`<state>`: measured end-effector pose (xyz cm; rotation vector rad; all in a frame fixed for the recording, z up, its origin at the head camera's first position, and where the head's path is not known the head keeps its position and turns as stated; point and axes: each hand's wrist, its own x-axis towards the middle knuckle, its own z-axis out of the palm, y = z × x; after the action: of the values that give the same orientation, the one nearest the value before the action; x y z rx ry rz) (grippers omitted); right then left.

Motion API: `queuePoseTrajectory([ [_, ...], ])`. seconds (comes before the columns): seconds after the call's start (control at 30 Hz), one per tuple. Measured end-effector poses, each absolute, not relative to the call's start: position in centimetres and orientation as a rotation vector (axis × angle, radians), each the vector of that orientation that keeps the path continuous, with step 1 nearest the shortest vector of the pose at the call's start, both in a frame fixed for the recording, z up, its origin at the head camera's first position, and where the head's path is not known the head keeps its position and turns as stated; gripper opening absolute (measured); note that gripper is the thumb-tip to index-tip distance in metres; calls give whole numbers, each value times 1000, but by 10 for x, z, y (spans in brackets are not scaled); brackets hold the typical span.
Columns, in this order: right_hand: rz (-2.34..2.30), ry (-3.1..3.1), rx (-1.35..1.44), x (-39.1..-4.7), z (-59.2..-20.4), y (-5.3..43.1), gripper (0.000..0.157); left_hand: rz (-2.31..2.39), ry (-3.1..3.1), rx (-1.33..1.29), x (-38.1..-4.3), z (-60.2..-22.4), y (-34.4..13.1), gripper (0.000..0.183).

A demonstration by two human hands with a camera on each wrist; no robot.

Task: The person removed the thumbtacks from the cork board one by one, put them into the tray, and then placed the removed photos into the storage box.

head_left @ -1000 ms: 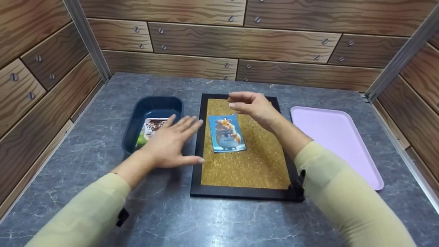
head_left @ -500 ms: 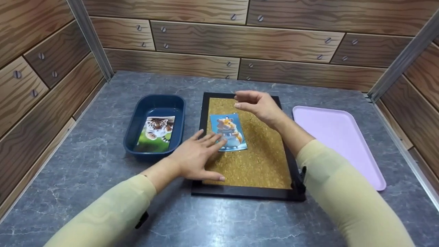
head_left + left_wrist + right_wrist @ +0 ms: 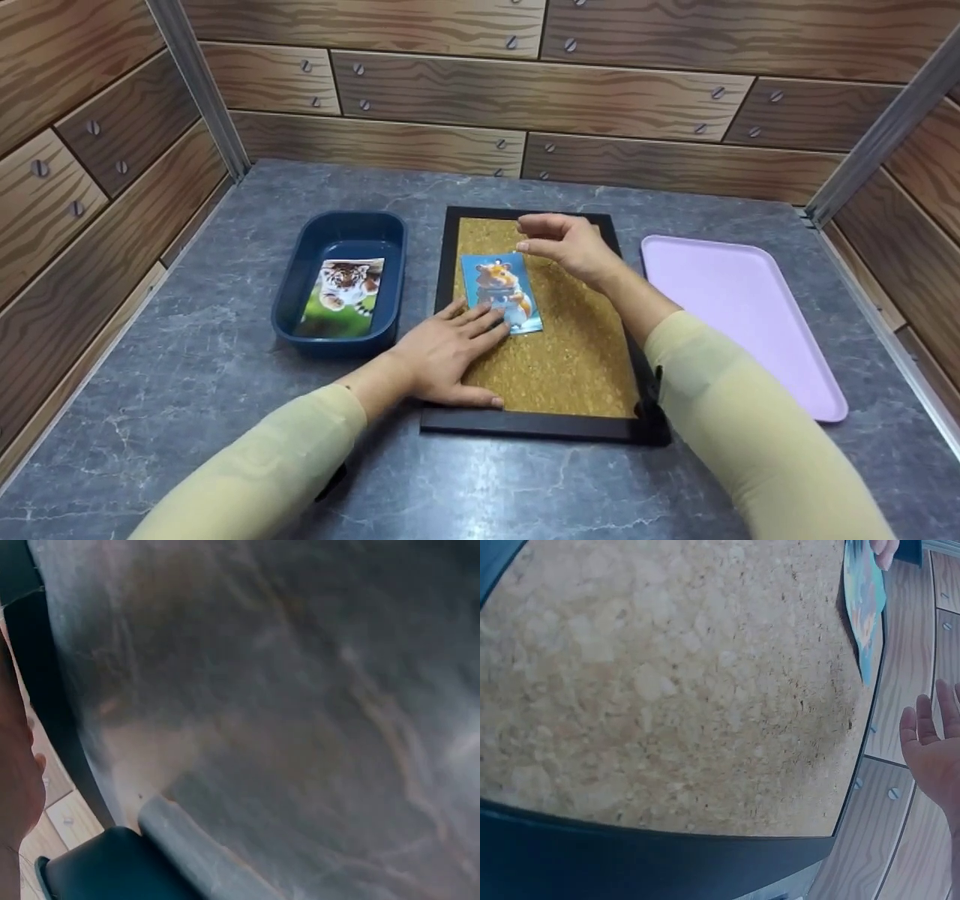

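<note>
We see the blue hamster card (image 3: 499, 279) on the black-framed cork board (image 3: 574, 375), left of centre. Left hand (image 3: 448, 358) lies spread, fingers straight, tips over the card's lower part. Right hand (image 3: 566, 241), fingers loosely bent, holds nothing above the board. Further left we note a tiger card (image 3: 343, 306) inside a navy tub (image 3: 360, 249); right, a lilac tray (image 3: 739, 315).

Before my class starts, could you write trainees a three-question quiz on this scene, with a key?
1. Which item lies in the blue bin? A) spoon B) tiger picture C) cup
2. True or false: the lilac tray is right of the corkboard in the head view.
3. Which picture do the fingers of the left hand partly cover in the head view?

Key: 1. B; 2. True; 3. The hamster picture.
</note>
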<state>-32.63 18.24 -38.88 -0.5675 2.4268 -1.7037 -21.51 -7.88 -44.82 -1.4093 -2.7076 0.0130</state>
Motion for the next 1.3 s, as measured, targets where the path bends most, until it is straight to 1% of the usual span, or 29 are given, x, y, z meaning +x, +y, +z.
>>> queuePoseTrajectory([
  [0.4, -1704, 2418, -550, -341, -402, 183, 45, -35, -2742, -1436, -214, -454, -76, 102],
  [0.77, -1532, 2485, -547, -354, -410, 176, 45, -78, -2748, -1425, -212, -458, -83, 99],
  [1.1, -1429, 2555, -592, -362, -412, 174, 35, -85, -2744, -1442, -214, -456, -81, 98],
  [1.3, -1441, 2549, -603, -368, -413, 172, 36, -83, -2737, -1452, -216, -455, -80, 98],
])
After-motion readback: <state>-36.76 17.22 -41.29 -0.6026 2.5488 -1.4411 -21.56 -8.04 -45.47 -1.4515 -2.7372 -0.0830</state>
